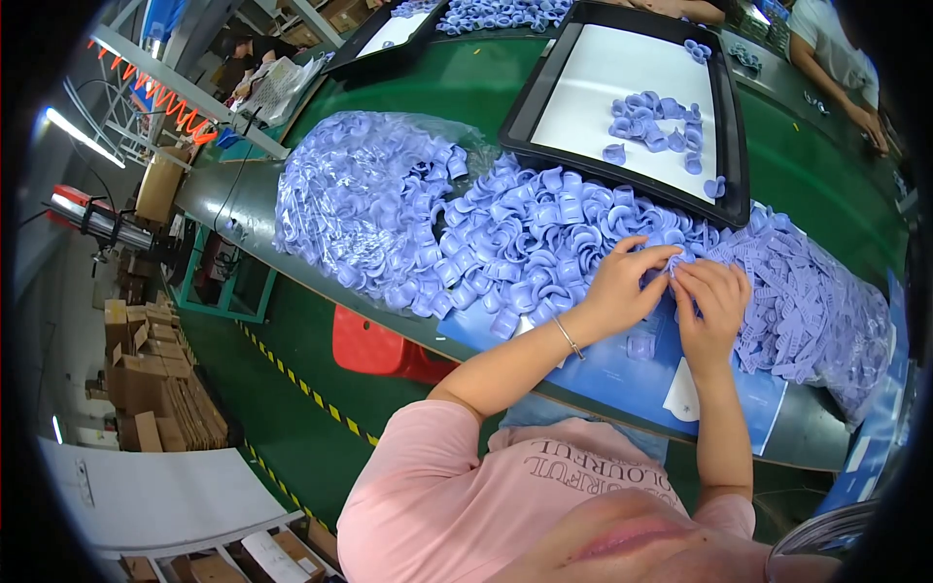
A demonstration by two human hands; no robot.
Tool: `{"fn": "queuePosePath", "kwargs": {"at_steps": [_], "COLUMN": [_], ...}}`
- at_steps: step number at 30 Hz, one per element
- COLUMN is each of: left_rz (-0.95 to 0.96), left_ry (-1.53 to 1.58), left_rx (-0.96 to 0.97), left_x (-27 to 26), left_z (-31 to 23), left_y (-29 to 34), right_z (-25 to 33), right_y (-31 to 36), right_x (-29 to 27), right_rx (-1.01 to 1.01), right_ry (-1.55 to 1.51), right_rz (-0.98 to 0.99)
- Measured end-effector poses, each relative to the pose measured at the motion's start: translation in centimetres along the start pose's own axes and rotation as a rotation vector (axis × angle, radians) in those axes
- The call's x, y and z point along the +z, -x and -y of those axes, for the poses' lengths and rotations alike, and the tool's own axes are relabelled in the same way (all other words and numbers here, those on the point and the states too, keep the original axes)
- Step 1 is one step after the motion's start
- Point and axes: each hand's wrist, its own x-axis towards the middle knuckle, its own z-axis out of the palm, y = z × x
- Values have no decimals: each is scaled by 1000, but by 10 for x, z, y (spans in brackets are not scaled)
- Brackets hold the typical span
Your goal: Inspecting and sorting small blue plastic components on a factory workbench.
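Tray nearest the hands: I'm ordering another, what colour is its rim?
The rim is black; head view.

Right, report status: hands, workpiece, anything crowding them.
Left hand, right hand: both holding one lavender piece. Piece partly hidden. Crowding: heaped curved pieces to the left, flat strips right, black tray beyond.

Head-worn and fisheye-wide, the view looks steeply down and forward onto the green worktable; the wearer's pink shirt is very near, along the lower rim, the left hand and right hand are close, right of centre, a black tray lies farther off, and cardboard boxes stand far off to the left, where straight edges bend
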Motion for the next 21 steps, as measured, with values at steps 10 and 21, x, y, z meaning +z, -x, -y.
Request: {"fn": "queuePosePath", "kwargs": {"at_steps": [10, 21], "left_rz": [-13, -2], "left_ry": [-55, -42], "left_rx": [90, 50], "left_x": [-1, -3], "left_z": [-4, -3], "left_y": [-1, -4], "right_z": [-4, -7], "right_y": [-4, -3], "right_x": [-2, -1], "right_rx": [52, 54], "right_ry": [47, -7], "right_rz": [-27, 15]}}
